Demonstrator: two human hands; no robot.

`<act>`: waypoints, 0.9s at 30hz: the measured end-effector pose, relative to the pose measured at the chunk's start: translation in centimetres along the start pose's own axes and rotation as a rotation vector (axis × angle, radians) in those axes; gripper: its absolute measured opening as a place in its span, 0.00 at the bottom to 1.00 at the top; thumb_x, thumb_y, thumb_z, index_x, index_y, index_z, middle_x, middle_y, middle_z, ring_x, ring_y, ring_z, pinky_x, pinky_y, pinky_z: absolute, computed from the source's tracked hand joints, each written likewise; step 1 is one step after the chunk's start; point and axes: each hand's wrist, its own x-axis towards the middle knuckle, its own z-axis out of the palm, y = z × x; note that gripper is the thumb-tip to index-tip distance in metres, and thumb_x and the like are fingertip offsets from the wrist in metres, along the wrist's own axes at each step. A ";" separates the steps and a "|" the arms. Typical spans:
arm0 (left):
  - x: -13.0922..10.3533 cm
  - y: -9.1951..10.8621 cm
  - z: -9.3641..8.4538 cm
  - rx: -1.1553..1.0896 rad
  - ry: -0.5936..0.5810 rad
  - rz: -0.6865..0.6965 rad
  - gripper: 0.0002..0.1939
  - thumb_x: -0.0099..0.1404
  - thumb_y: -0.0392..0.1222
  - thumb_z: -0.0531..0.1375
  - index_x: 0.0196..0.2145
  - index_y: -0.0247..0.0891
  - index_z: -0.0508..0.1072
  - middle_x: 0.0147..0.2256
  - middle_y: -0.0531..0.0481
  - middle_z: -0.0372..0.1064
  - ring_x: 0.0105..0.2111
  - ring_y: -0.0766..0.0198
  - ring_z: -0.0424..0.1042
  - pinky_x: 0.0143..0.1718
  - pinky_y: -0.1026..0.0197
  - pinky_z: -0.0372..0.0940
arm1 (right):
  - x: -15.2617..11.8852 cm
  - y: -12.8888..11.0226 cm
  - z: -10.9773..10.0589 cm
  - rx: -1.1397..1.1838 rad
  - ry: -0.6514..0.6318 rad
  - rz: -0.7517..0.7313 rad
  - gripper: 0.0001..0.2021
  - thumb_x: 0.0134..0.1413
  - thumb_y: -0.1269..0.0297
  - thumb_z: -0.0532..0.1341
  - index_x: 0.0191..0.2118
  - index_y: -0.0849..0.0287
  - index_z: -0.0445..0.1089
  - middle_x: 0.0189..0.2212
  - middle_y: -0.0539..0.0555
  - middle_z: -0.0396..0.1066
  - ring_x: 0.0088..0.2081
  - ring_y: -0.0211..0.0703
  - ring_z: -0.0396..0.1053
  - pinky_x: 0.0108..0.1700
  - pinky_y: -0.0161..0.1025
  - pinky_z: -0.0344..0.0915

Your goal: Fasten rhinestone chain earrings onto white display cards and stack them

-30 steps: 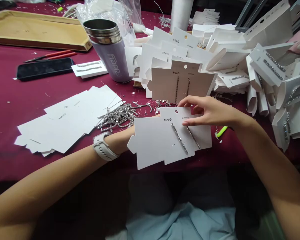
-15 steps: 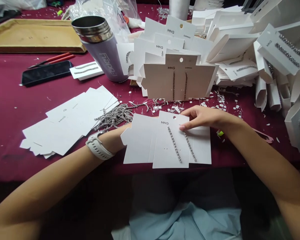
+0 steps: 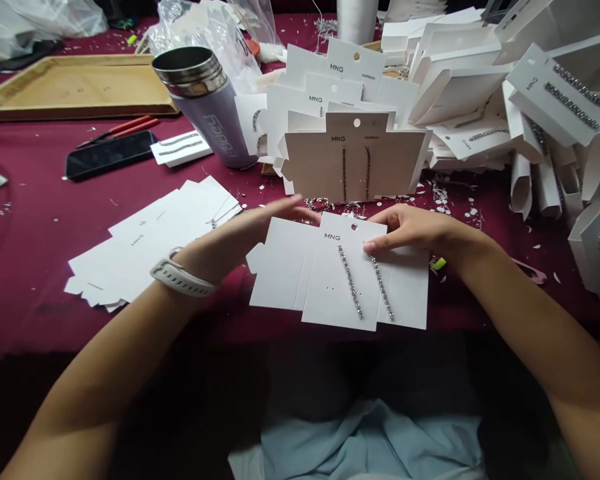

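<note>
An unfolded white earring card [image 3: 325,293] with "MNG" print faces me near the table's front edge. Two silver chain earrings [image 3: 351,283] hang slantwise on its front. My right hand [image 3: 405,228] pinches the card's upper right part, thumb in front at the top of the right earring and fingers behind. Just beyond the card's upper left edge, my left hand [image 3: 260,223] reaches with fingers stretched out, holding nothing I can see. It wears a white wristband and covers most of the silver chain pile. Flat blank cards [image 3: 153,243] lie stacked beside it.
A finished-looking card [image 3: 355,163] leans on others behind. Folded card boxes [image 3: 460,100] crowd the right. A purple tumbler [image 3: 213,120], black phone [image 3: 110,155], red-handled tool [image 3: 125,128] and yellow tray [image 3: 75,90] stand or lie to the left. White scraps litter the cloth.
My left hand has come out from behind the card and up to its upper left, fingers now stretched. My right hand keeps its pinch on the card. The view has shifted slightly.
</note>
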 end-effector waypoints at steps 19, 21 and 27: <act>4.2 2.2 1.3 0.514 -0.176 0.155 0.28 0.52 0.58 0.60 0.46 0.41 0.66 0.42 0.50 0.66 0.41 0.60 0.64 0.38 0.64 0.56 | 0.0 0.2 0.1 -0.157 0.118 -0.106 0.14 0.43 0.57 0.63 0.37 0.57 0.70 0.34 0.51 0.74 0.29 0.38 0.72 0.24 0.32 0.66; 4.3 1.6 1.6 0.475 -0.203 0.142 0.28 0.52 0.58 0.60 0.47 0.41 0.65 0.42 0.50 0.65 0.39 0.61 0.63 0.36 0.64 0.56 | 0.3 0.4 0.2 -0.215 0.114 -0.157 0.13 0.44 0.59 0.63 0.38 0.57 0.69 0.36 0.50 0.73 0.33 0.38 0.71 0.29 0.32 0.67; 4.3 -0.2 2.3 0.402 -0.178 0.132 0.28 0.52 0.58 0.61 0.47 0.39 0.66 0.37 0.49 0.64 0.33 0.63 0.62 0.32 0.64 0.54 | 1.0 1.1 0.2 -0.269 0.080 -0.183 0.14 0.46 0.60 0.62 0.41 0.56 0.67 0.40 0.51 0.71 0.39 0.40 0.70 0.35 0.33 0.67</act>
